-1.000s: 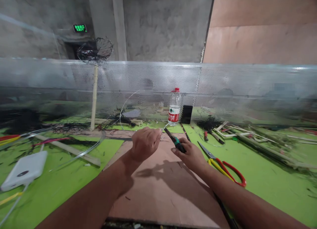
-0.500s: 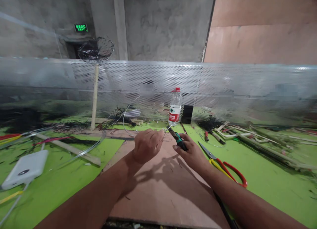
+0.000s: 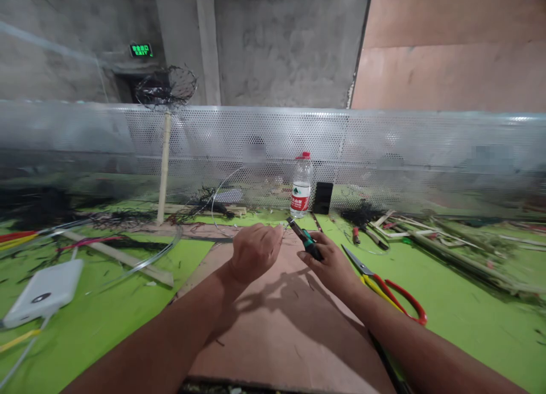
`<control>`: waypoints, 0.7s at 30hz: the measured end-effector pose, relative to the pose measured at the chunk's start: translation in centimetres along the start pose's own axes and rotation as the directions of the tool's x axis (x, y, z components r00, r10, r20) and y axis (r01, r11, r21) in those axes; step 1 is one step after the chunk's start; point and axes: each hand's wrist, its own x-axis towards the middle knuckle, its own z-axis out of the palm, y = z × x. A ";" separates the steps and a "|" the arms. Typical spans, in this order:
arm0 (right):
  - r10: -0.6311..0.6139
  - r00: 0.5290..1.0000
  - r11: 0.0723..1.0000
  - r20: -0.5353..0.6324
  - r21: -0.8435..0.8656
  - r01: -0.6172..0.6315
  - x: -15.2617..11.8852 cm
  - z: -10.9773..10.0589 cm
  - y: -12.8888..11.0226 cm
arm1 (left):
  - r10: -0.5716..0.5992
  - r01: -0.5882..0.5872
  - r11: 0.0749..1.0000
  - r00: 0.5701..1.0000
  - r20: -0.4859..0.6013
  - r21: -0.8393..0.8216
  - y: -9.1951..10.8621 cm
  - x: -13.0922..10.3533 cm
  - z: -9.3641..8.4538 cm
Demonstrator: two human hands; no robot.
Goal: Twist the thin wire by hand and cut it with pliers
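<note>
pliers (image 3: 306, 239) gripped in right hand (image 3: 330, 263); thin wire (image 3: 219, 190) pinched in closed left hand (image 3: 253, 251), above brown board (image 3: 281, 326); scissors (image 3: 384, 286) nearby.

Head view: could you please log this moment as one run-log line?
left hand: pinching thin wire | right hand: gripping green-handled pliers, tip at wire | scissors: on green mat | water bottle: upright

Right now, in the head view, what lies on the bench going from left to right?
White flat box → left hand → green-handled pliers in the right hand → red-and-yellow-handled scissors.
</note>
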 end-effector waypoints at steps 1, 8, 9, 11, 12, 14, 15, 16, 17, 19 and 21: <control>-0.008 1.000 1.000 -0.004 -0.005 0.008 0.0 0.0 0.0 | 0.001 -0.001 1.000 1.000 0.005 0.005 0.0 0.0 0.0; -0.109 0.993 0.988 -0.043 -0.111 0.104 0.4 -0.1 0.3 | 0.000 0.000 1.000 1.000 0.022 -0.010 -0.1 -0.1 0.0; -0.105 0.994 0.990 -0.045 -0.104 0.100 0.4 -0.1 0.3 | 0.000 0.000 1.000 1.000 0.020 -0.012 -0.1 -0.1 0.0; -0.072 0.997 0.996 -0.029 -0.061 0.070 0.3 0.0 0.4 | -0.003 0.004 1.000 1.000 0.019 -0.008 0.0 -0.1 0.0; -0.046 0.999 0.998 -0.011 -0.032 0.046 0.3 0.0 0.4 | -0.009 0.009 1.000 1.000 0.020 -0.007 0.0 0.0 0.0; 0.000 1.000 1.000 0.028 0.023 -0.001 0.2 0.0 0.3 | -0.035 0.035 0.999 0.999 0.029 -0.013 0.1 0.0 0.0; 0.014 0.999 0.999 0.042 0.042 -0.016 0.2 0.0 0.2 | -0.054 0.055 0.998 0.998 0.037 -0.024 0.2 0.1 0.0; 0.020 0.999 0.998 0.051 0.057 -0.023 0.2 0.0 0.2 | -0.078 0.079 0.996 0.996 0.046 -0.041 0.2 0.1 -0.1; 0.021 0.998 0.997 0.055 0.068 -0.025 0.2 0.0 0.2 | -0.104 0.107 0.993 0.993 0.058 -0.059 0.3 0.2 -0.1; 0.010 0.998 0.996 0.064 0.084 -0.015 0.2 0.1 0.1 | -0.150 0.158 0.983 0.985 0.082 -0.094 0.4 0.3 -0.2; -0.016 0.998 0.995 0.063 0.095 0.010 0.3 0.2 0.2 | -0.181 0.192 0.973 0.979 0.095 -0.124 0.4 0.3 -0.2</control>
